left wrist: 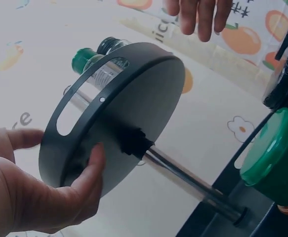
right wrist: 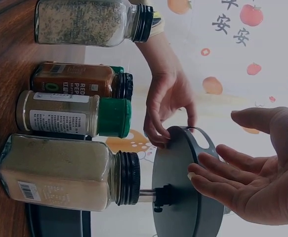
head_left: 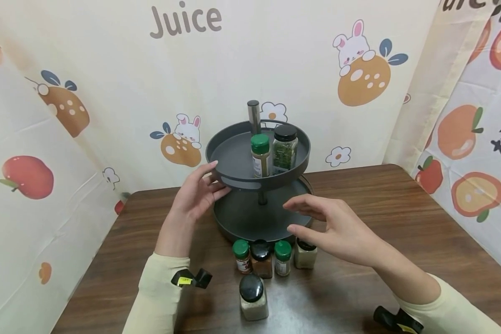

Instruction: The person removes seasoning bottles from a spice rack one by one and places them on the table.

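Note:
A dark grey two-tier spice rack [head_left: 229, 150] stands at the back of the table. My left hand [head_left: 196, 195] grips the left rim of its upper tray, with the thumb and fingers on either side of the edge in the left wrist view. A green-capped spice bottle [head_left: 260, 157] and a black-capped jar of green flakes [head_left: 285, 150] stand on that tray. To the right of the rack, my right hand [head_left: 338, 227] hovers with fingers spread apart and nothing between them. The lower tray [head_left: 244, 213] shows no bottles.
Several spice bottles stand in a row before the rack, among them a red pepper jar [right wrist: 79, 81] and a black-capped jar [right wrist: 60, 170]. Nearer the front is another black-capped jar [head_left: 253, 301]. A printed cloth [head_left: 275, 60] hangs behind the wooden table [head_left: 359, 199].

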Available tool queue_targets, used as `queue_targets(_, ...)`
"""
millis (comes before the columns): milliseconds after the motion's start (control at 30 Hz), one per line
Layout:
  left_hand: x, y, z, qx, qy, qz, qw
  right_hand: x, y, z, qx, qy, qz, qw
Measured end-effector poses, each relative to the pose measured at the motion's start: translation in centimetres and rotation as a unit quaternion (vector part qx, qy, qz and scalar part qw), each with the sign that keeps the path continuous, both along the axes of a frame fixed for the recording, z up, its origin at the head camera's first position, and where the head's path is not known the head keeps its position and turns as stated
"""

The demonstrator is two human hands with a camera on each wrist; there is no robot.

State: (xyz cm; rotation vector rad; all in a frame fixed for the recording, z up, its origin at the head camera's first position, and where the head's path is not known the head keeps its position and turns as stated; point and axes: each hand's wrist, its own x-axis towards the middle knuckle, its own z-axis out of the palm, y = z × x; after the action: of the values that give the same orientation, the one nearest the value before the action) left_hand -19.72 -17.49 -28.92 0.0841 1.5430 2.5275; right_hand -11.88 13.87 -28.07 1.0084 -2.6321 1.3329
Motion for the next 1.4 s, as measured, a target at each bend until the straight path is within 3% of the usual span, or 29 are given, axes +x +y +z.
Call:
queue_targets(200, 0.3, 1.2, -0.2, 0.012, 0.018, -0.075, 0.9969, 0.0, 0.1, 0.0, -0.001, -0.001, 0.001, 1.000)
queue_targets(300, 0.4, 1.3, -0.3, 0.024, 0.028, -0.089, 0.9953, -0.1, 0.1, 0.0, 0.002, 0.002, -0.001, 1.000)
queue_targets(633, 0.1, 0.6, -0.3, 0.007, 0.039, -0.069, 0.9968, -0.2, 0.2, 0.1, 0.002, 0.009, 0.000, 1.000)
queue_targets(800, 0.0, 0.2, -0.4, -0.004, 0.045, -0.076, 0.9961, -0.4, 0.2, 0.0, 0.006, 0.020, 0.001, 1.000)
queue_targets(967, 0.0, 0.3, -0.5, 0.011, 0.050, -0.083, 0.9952, -0.7, 0.3, 0.3, -0.006, 0.038, -0.003, 0.999)
queue_targets(1267, -0.2, 0.2, -0.6, 0.020, 0.059, -0.085, 0.9944, -1.5, 0.3, 2.3, -0.033, 0.107, -0.063, 0.992)
queue_targets(1400, -0.3, 0.2, -0.6, 0.021, 0.059, -0.087, 0.9942, -2.3, 0.1, 3.2, -0.056, 0.110, -0.082, 0.989)
